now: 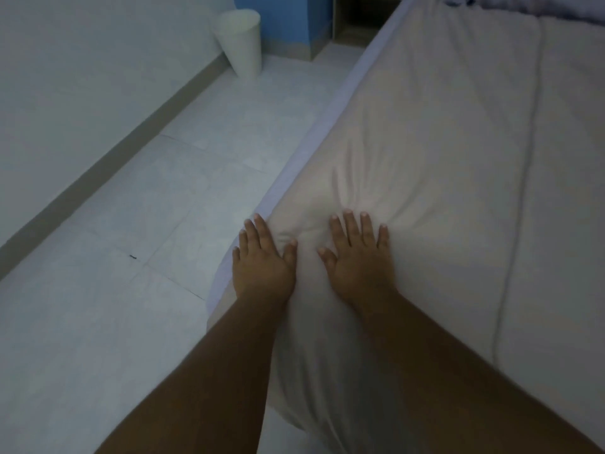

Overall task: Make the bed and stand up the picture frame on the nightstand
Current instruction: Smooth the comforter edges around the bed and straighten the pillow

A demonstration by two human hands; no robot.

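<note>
A pale beige cover (pixel 442 152) lies spread over the bed, which fills the right half of the view. My left hand (pixel 262 260) lies flat with straight fingers on the cover's near left edge, just above the lilac sheet (pixel 314 132) that runs along the bed's side. My right hand (pixel 358 257) presses flat on the cover a little to the right, fingers spread, and small wrinkles fan out from it. A dark patterned fabric (pixel 537 4) shows at the bed's far end. No picture frame is visible.
White tiled floor (pixel 157 224) runs along the bed's left side, bounded by a white wall with a grey skirting. A white tapered bin (pixel 240 40) stands at the far end by a blue wall. A wooden nightstand (pixel 360 21) is partly visible beyond the bed.
</note>
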